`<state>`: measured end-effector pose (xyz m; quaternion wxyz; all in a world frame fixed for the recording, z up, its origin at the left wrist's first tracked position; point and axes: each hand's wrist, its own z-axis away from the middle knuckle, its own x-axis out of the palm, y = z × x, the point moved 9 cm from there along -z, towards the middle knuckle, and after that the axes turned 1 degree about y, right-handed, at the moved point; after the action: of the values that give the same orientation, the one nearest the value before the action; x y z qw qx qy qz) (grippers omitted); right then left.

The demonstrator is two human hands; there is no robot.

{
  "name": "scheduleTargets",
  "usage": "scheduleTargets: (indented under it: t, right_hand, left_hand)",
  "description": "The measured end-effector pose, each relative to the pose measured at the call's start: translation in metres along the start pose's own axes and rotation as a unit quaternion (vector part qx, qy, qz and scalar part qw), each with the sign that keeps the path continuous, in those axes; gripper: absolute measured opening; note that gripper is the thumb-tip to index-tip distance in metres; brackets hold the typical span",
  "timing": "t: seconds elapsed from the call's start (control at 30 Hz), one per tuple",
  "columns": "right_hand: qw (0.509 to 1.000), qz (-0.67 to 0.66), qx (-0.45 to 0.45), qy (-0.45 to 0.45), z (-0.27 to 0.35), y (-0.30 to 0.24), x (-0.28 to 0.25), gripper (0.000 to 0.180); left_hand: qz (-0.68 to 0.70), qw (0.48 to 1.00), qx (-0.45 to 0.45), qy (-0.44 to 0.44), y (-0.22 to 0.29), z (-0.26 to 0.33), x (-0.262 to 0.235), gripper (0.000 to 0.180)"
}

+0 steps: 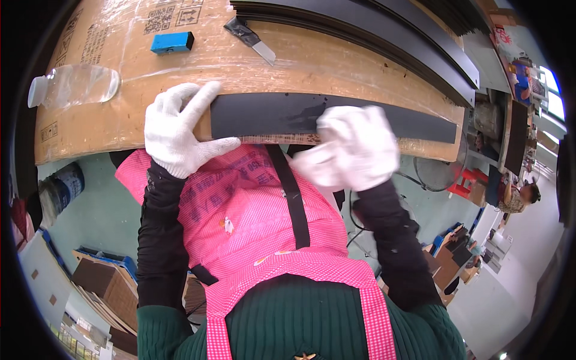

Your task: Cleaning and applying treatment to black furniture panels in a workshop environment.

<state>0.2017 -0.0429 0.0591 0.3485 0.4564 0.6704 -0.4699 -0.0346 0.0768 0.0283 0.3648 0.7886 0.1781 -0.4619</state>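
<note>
A long, narrow black panel (pixel 264 114) lies flat along the near edge of the cardboard-covered table. My left hand (pixel 174 132), in a white knit glove, rests at the panel's left end with thumb and forefinger spread around that end. Over the panel's right half is my right hand (pixel 366 144), gloved too and slightly blurred, its fingers closed on a bunched white cloth (pixel 315 168). The cloth hangs over the panel's near edge. Dark wet-looking smears and specks show on the panel just left of my right hand.
A clear bottle (pixel 81 85) lies on its side at the left. Beyond the panel are a blue block (pixel 171 42) and a flat blade with a black-wrapped handle (pixel 263 51). Long black profiles (pixel 372 36) are stacked at the far right. A fan (pixel 441 165) stands beyond the table's right end.
</note>
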Motion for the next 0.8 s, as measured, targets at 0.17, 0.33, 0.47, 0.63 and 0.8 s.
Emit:
scheduleTargets:
  t: [0.17,0.33,0.47,0.63,0.8]
  right_hand:
    - [0.988,0.083,0.118,-0.063,0.0,0.049,-0.012,0.023]
    - [0.998,0.029,0.053,-0.03,-0.046,-0.032,0.028,0.02]
    - [0.992,0.02,0.052,-0.11,-0.006,0.003,0.01,0.02]
    - [0.997,0.064,0.033,-0.02,-0.043,-0.007,0.018,0.013]
    - [0.998,-0.068,-0.015,0.003,-0.042,-0.048,0.035,0.016]
  left_hand:
    - [0.004,1.0,0.01,-0.014,-0.002,0.0,0.005,0.082]
    - [0.015,1.0,0.022,0.005,-0.004,-0.006,0.004,0.078]
    - [0.011,1.0,0.012,0.005,-0.002,-0.002,0.002,0.077]
    - [0.015,1.0,0.011,-0.007,-0.001,-0.005,0.003,0.083]
    - [0.014,1.0,0.026,0.006,-0.001,-0.005,0.003,0.076]
